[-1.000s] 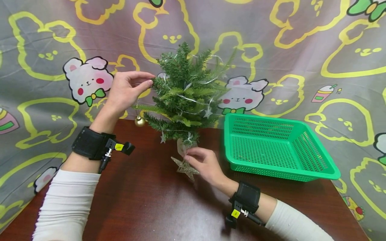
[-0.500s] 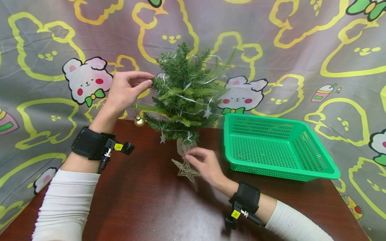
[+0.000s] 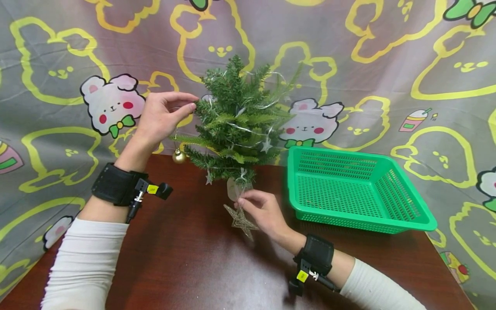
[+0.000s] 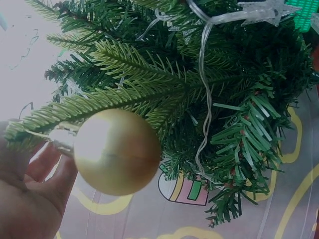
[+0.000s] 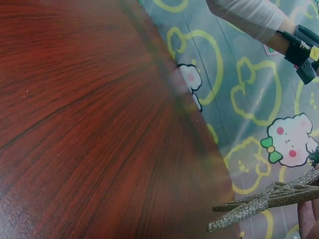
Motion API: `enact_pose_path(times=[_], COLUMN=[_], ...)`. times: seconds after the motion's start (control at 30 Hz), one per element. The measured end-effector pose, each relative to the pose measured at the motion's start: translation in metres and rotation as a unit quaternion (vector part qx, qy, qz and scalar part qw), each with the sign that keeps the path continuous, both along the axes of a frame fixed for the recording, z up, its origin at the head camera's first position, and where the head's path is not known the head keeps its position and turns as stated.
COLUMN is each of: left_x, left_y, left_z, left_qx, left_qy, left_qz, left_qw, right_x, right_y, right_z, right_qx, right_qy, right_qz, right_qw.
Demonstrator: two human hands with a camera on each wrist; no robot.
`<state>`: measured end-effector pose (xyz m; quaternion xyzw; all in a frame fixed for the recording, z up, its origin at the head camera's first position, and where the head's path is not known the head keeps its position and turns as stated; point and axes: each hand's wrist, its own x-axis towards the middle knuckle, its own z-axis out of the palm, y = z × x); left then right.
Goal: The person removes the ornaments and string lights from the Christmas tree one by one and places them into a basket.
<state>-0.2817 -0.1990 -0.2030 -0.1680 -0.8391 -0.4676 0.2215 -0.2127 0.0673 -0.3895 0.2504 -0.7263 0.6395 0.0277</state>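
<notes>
A small artificial Christmas tree [image 3: 236,116] stands at the back of the table, wound with a clear light string. My left hand [image 3: 159,115] pinches a branch tip on its upper left side between thumb and fingers. Below that hand a gold ball ornament [image 3: 179,156] hangs from a lower branch; in the left wrist view the ball [image 4: 117,152] covers part of the fingers. Down in front of the tree's base, my right hand [image 3: 265,213] pinches the top of a glittery gold star ornament [image 3: 242,220], which dangles over the table. The right wrist view shows the star [image 5: 264,201] edge-on.
A green plastic basket [image 3: 337,193] with perforated walls sits to the right of the tree. Small clear stars [image 3: 266,145] of the light string hang among the branches. A patterned cloth [image 3: 387,77] rises behind the brown table [image 3: 186,262].
The gold star has turned and swung slightly to the right beneath my right hand. Both hands have stayed almost in the same place.
</notes>
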Motion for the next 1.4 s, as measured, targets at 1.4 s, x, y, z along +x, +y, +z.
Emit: enact_pose_path(times=[1.4], left_x=[-0.002], left_y=[0.0], left_z=[0.0], left_qx=[0.009], left_qy=[0.008], left_qz=[-0.012], left_qw=[0.9999], right_x=[0.007], right_y=[-0.002], right_z=[0.018], right_qx=[-0.111], right_qy=[-0.06], right_qz=[-0.061], right_qw=[0.9901])
